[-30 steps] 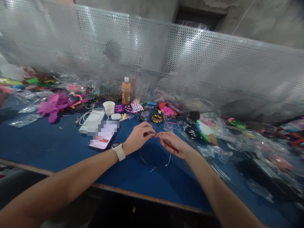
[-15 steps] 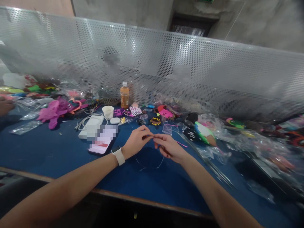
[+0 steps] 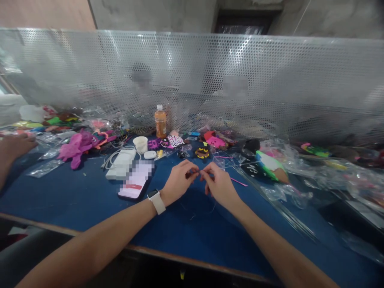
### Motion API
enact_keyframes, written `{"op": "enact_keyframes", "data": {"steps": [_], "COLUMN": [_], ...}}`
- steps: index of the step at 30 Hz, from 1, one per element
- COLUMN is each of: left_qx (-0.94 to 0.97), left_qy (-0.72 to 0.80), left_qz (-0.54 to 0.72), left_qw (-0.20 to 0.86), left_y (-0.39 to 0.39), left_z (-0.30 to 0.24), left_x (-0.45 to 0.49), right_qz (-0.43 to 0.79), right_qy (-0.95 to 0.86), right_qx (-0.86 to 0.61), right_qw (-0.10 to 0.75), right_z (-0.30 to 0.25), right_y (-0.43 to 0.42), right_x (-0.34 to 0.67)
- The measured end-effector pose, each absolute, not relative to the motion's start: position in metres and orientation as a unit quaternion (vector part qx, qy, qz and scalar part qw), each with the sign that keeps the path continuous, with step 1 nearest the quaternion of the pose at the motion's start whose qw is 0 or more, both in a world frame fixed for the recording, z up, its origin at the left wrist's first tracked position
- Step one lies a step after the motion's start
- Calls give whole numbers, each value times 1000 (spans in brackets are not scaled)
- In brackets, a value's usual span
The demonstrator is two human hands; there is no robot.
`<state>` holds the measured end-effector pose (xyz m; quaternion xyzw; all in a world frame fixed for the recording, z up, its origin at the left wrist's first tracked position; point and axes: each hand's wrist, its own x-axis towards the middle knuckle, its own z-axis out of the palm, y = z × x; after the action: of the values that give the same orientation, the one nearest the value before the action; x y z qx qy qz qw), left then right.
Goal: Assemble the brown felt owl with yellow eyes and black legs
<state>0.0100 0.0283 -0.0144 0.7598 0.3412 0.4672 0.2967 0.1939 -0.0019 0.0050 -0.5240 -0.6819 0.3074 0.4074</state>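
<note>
My left hand (image 3: 181, 177), with a pale-banded watch (image 3: 157, 202) on its wrist, is closed in a pinch above the blue table. Facing it, fingertips almost touching, my right hand (image 3: 218, 184) is pinched too. Both appear to hold a thin clear thread (image 3: 214, 207), which curves down faintly below them; the bit between the fingertips is too small to make out. Left of my hands lies a lit phone (image 3: 136, 180). Just beyond them sits a black and yellow soft figure (image 3: 202, 151).
A white power bank with cable (image 3: 121, 162), a cup (image 3: 140, 145) and an orange drink bottle (image 3: 160, 122) stand behind the phone. Long thin rods (image 3: 288, 214) and clear plastic bags (image 3: 288, 196) lie right. Another person's hand (image 3: 18, 146) is at far left, near a pink figure (image 3: 76, 148).
My fingertips have drawn slightly apart, both hands still pinched. The view has tilted and shifted, so the table's things appear further right. The other person's hand shows more at left.
</note>
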Motion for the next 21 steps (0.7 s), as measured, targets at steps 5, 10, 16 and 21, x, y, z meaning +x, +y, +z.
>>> {"op": "enact_keyframes", "data": {"steps": [5,10,16,21], "left_qx": [701,631,521,472], "left_qy": [405,399,350,321], "left_qz": [455,409,374,374], "left_qw": [370,525,683,731], "left_y": [26,24,23,24], "left_z": [-9,-9,-9,-10], "left_x": [11,14,17,17], "right_qz": [259,188,146,121], "right_qy": [-711,-743,-776,-791], "right_qx": [-525,-521,-508,-502], "right_qw": [389,376,345,328], "right_z": [8,11,13,11], "right_y": [-1,1,1,3], "right_x": [200,204,205,208]}}
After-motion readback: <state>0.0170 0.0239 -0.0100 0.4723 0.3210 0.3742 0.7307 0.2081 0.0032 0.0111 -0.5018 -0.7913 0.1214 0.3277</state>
